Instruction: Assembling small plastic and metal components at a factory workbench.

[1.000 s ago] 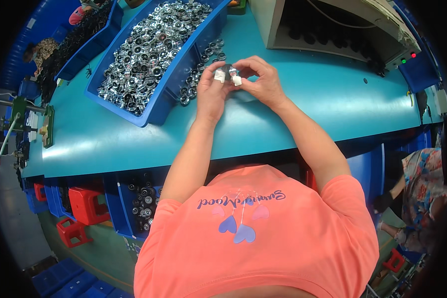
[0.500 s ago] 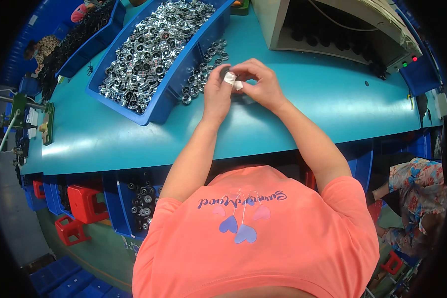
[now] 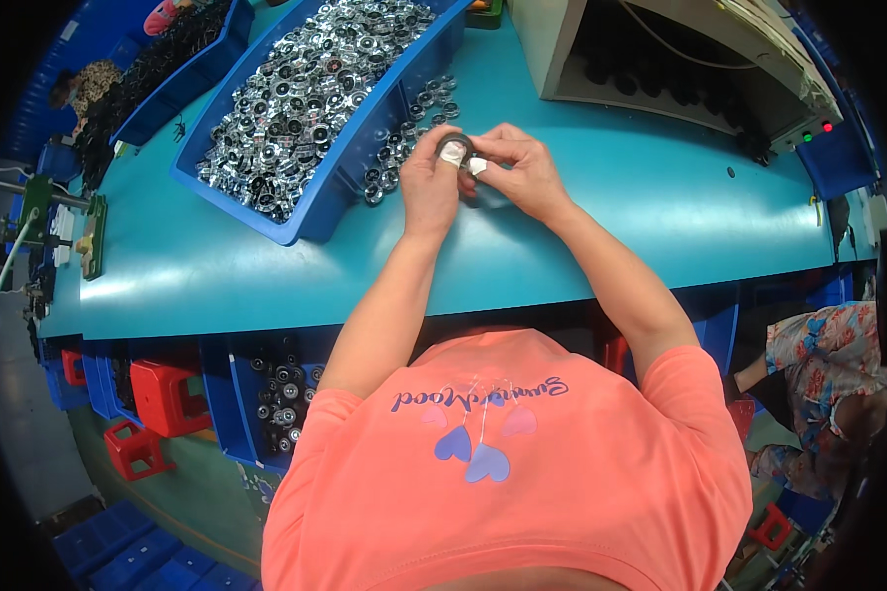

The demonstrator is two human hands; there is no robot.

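Note:
Above the teal table, my left hand (image 3: 431, 192) and my right hand (image 3: 528, 177) meet around a small black ring (image 3: 470, 146). White wrapping covers both thumb tips. My left thumb lies over the ring's opening, with the fingers curled behind it. From the other side, my right thumb and fingers pinch the ring's edge. Whether something sits inside the ring is hidden by the thumb. Just left of my hands, several loose clear wheel hubs (image 3: 389, 158) with dark centres lie beside a long blue bin (image 3: 296, 229) heaped with similar hubs (image 3: 301, 108).
At the back right stands a beige box-shaped machine (image 3: 552, 49) with dark round pieces inside and red and green lights. A green clamp-like fixture (image 3: 94, 236) is at the left table end. Below are a bin of dark wheels (image 3: 288, 389) and red stools (image 3: 168, 399). Another person (image 3: 818, 364) is at right.
The ring has turned to show more of its round face around my left thumb. Both hands remain in nearly the same place. The view has shifted slightly.

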